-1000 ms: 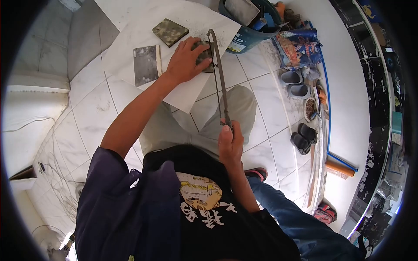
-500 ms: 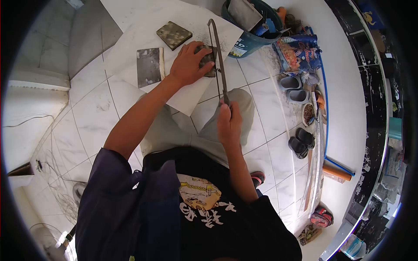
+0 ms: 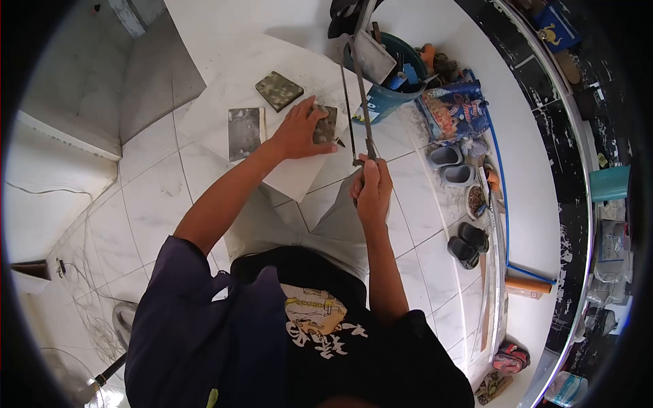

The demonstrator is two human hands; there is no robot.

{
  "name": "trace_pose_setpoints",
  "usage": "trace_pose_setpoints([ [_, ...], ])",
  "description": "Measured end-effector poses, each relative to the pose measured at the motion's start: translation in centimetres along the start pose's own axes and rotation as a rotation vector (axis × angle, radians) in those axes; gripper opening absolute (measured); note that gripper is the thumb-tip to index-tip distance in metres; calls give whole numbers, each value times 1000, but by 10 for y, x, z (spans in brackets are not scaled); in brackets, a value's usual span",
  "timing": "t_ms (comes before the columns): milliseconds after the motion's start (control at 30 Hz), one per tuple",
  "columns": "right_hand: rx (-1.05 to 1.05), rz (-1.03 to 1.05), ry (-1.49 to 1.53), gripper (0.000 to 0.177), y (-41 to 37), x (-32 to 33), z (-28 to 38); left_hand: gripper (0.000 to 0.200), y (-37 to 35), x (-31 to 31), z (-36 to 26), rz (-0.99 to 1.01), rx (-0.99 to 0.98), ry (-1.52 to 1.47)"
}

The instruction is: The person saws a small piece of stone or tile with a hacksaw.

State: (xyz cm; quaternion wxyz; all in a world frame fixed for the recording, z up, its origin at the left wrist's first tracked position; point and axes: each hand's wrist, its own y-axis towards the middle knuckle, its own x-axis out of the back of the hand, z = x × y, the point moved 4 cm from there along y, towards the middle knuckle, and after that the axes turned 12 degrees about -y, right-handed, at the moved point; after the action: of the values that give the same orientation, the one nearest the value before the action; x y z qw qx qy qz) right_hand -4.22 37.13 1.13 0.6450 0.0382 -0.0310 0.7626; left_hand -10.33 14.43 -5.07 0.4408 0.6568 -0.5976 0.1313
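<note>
My right hand (image 3: 373, 185) is wrapped round the handle of a hacksaw (image 3: 364, 102), whose frame and thin blade point away from me. The saw stands to the right of a dark mottled tile piece (image 3: 328, 124), apart from it. My left hand (image 3: 303, 132) lies over this piece with fingers spread, covering its left part. A small dark sliver (image 3: 341, 143) shows just off the piece's lower right corner. Two similar square pieces lie nearby: a greenish mottled tile (image 3: 279, 90) and a grey tile (image 3: 245, 134) with a pale edge.
The pieces lie on a white board (image 3: 299, 178) with dark dust on it. Beyond the saw stands a dark teal bucket (image 3: 391, 102) of tools. Along the right are a printed bag (image 3: 452, 112), grey clogs (image 3: 457, 175), black sandals (image 3: 468, 245) and a blue pipe (image 3: 500, 170).
The hacksaw has come away from the tile piece, to the right. My left hand's fingers have spread wider. A small sliver now shows beside the piece. The whole view has shifted slightly.
</note>
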Motion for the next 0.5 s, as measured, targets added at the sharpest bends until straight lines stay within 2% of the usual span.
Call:
trace_pose_setpoints([
  [67,23,-23,26,35,-21,12,25,91,4,6,-11,238,75,-39],
  [100,29,-19,30,35,-30,17,26,103,11,9,-18,364,199,-125],
  [133,43,-50,18,40,-35,23,28,103,20,20,-25,354,194,-116],
  [200,72,-80,9,45,-41,33,32,106,39,45,-27,62,248,-20],
  [233,77,-88,6,46,-50,38,33,106,49,57,-4,-162,293,12],
  [267,78,-99,-2,46,-58,43,33,106,59,70,11,-257,443,100],
  [333,84,-106,-49,48,-68,51,34,107,66,77,39,-166,752,74],
  [367,82,-109,-56,48,-73,52,34,107,59,65,45,-157,748,65],
  [433,91,-103,-53,49,-78,53,33,109,51,32,48,-65,519,86],
  [467,84,-117,-50,49,-79,52,32,113,46,22,34,-4,365,-25],
  [500,74,-103,-29,48,-80,50,30,115,41,15,22,72,301,-99],
])
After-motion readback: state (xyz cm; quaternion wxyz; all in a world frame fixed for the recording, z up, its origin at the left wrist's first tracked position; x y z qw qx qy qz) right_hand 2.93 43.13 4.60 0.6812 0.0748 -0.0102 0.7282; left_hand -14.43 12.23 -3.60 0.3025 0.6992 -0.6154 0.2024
